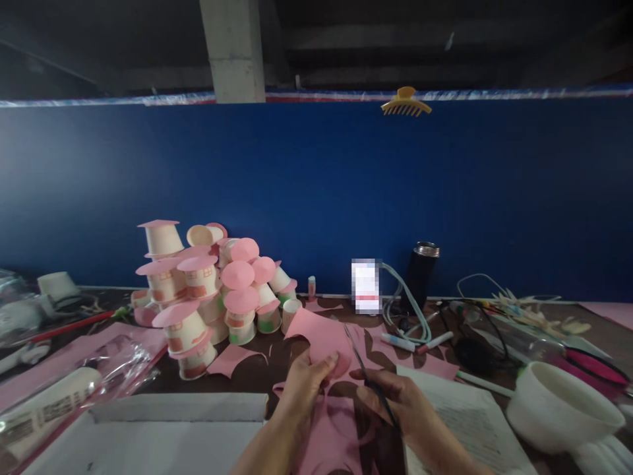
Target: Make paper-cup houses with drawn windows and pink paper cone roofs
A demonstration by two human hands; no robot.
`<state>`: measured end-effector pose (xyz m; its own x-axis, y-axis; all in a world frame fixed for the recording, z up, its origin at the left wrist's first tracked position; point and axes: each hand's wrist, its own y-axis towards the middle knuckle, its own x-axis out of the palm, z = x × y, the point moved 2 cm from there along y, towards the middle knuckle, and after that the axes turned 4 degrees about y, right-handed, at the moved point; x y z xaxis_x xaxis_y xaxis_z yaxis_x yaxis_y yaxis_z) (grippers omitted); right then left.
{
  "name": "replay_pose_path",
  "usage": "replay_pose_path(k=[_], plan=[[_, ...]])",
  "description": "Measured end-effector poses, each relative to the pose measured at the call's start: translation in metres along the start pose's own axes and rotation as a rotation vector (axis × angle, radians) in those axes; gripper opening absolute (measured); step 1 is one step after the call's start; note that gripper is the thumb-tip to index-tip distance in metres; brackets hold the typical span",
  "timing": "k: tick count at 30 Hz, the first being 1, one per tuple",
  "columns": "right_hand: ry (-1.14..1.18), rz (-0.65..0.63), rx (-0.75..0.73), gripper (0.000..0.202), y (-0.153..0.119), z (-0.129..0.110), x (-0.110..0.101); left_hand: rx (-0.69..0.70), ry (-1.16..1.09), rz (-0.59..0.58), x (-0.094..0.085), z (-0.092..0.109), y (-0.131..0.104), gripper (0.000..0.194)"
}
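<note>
My left hand pinches a piece of pink paper with curved cut edges, the thumb lying on top. In my right hand is a pair of dark-handled scissors, fingers wrapped round the handles. The blades point up and away, at the right edge of the paper. How far apart the blades stand is hard to make out. Below both hands lie pink paper offcuts with rounded cut-outs.
Stacked paper cups with pink paper tops stand at the left. A white box lies in front. A lit phone, black bottle, printed sheet and white cup are rightward. A blue partition stands behind.
</note>
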<state>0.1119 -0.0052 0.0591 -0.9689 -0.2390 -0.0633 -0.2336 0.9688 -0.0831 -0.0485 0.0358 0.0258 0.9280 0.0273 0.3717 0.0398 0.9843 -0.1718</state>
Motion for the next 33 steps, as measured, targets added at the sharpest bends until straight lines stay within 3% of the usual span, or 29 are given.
replay_pose_path(k=[12,20,33], plan=[[0.024,0.025,-0.004,0.052,0.001,0.002,-0.001,-0.019,-0.005,-0.003,-0.001,0.001,0.001,0.041],[-0.005,0.035,0.021,0.054,-0.001,-0.001,0.001,0.041,0.007,-0.009,0.005,0.01,-0.01,0.037],[0.032,0.034,0.017,0.048,0.0,-0.002,0.001,-0.027,-0.005,-0.021,0.005,0.008,-0.008,0.043]])
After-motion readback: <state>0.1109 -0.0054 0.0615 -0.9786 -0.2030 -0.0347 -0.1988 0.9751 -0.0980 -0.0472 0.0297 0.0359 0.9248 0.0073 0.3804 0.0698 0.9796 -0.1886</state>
